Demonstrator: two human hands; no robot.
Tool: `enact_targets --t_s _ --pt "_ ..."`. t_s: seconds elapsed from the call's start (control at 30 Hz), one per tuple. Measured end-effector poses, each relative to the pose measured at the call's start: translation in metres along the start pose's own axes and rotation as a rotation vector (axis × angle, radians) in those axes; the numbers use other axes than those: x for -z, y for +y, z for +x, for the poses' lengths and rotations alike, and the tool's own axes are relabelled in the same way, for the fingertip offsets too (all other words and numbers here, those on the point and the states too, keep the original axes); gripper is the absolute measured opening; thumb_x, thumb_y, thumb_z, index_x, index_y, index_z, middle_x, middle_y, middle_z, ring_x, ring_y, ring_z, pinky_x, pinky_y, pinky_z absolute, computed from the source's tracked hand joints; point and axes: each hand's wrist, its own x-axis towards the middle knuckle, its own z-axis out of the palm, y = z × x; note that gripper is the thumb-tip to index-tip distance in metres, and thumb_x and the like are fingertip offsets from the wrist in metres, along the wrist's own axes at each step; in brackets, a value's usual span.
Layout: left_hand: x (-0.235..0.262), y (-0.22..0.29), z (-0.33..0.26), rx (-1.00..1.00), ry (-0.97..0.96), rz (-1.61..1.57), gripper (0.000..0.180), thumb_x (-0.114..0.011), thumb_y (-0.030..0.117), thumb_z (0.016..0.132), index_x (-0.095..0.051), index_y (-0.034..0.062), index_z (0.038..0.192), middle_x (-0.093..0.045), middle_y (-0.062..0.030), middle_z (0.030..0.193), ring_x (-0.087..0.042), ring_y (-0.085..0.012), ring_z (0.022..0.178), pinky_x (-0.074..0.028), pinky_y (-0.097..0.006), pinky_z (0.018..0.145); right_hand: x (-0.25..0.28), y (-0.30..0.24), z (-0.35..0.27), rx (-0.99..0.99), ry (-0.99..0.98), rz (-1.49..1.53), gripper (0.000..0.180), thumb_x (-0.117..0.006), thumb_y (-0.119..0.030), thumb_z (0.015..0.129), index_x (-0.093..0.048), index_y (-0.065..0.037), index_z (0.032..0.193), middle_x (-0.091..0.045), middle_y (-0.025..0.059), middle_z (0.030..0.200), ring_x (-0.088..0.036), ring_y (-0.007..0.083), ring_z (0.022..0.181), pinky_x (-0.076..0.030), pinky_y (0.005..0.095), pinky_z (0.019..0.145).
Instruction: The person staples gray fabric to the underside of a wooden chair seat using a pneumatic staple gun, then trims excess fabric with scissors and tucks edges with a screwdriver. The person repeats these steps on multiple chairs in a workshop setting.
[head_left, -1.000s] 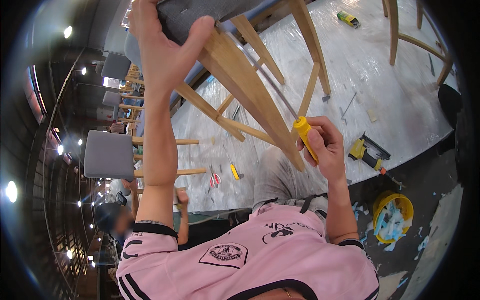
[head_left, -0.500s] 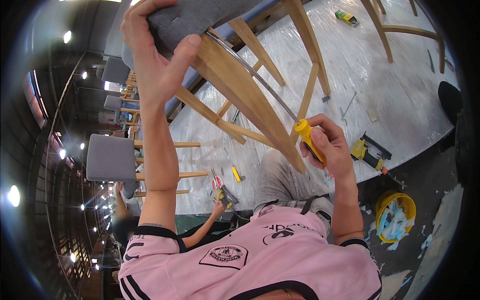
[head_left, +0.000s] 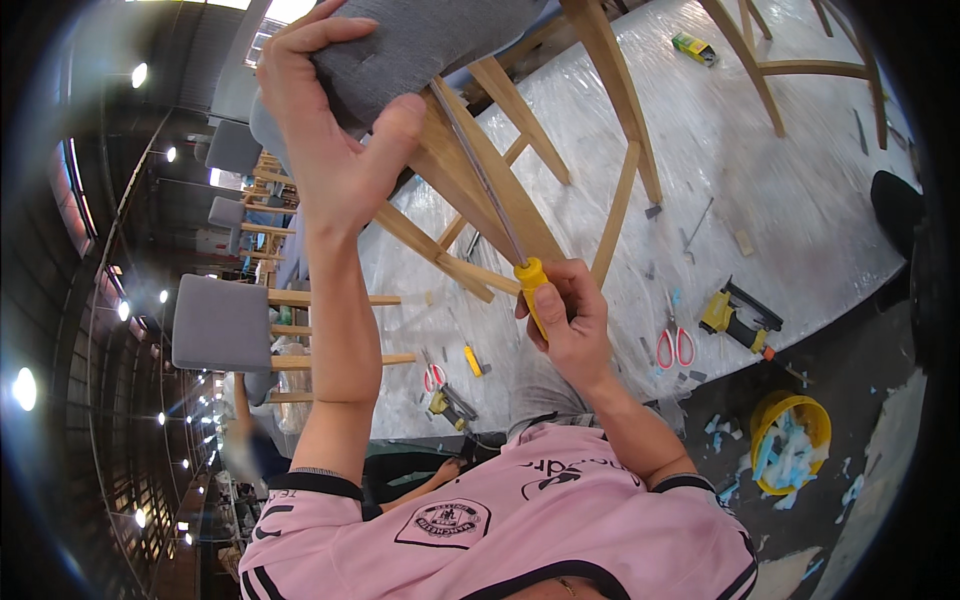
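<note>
My left hand (head_left: 345, 165) grips the grey upholstered part (head_left: 425, 50) of a wooden chair, its thumb near the top of the leg and its fingers over the fabric. Below the fabric slants a pale wooden chair leg (head_left: 520, 205). My right hand (head_left: 578, 325) is wrapped round the yellow handle of a long screwdriver (head_left: 532, 280). Its metal shaft runs along the leg, and the tip meets the edge where fabric and wood join. I cannot tell whether the tip is tucked under the fabric.
On the plastic-covered table (head_left: 820, 210) lie red-handled scissors (head_left: 675, 348), a yellow-black staple gun (head_left: 738, 315), a second staple gun (head_left: 447, 408) and a small box (head_left: 694, 48). A yellow bucket of scraps (head_left: 790, 440) stands at lower right. Grey chairs (head_left: 222, 322) line the left. A co-worker's hand (head_left: 447, 472) shows below.
My right hand and the screwdriver have swung left and slightly down, steepening the shaft. My left hand and the chair shifted slightly right. The co-worker's hand has left the staple gun.
</note>
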Motion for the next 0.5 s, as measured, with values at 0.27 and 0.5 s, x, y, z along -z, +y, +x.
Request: enact_targets --t_s 0.27,0.5 --pt "-0.001 0.007 -0.009 -0.145 0.048 0.152 0.055 -0.084 0.032 0.080 -0.055 0.0126 0.122 -0.056 -0.0100 0.142 -0.052 -0.0247 0.128 -0.039 -0.040 0.107 0.007 0.006 -0.012 -0.045 -0.101 0.163 0.035 -0.051 -0.036 0.110 -0.053 -0.007 0.129 -0.063 0.0132 0.081 -0.043 0.0068 0.046 -0.032 0.0225 0.042" --pt "-0.007 0.024 -0.021 -0.243 0.262 0.237 0.026 -0.075 0.025 0.086 -0.067 0.0121 0.107 -0.066 -0.0077 0.124 -0.059 -0.0229 0.108 -0.038 -0.038 0.099 0.034 0.007 -0.039 -0.080 -0.179 0.178 0.044 -0.048 -0.044 0.109 -0.052 -0.009 0.135 -0.062 0.0162 0.083 -0.044 0.0087 0.048 -0.033 0.0222 0.042"
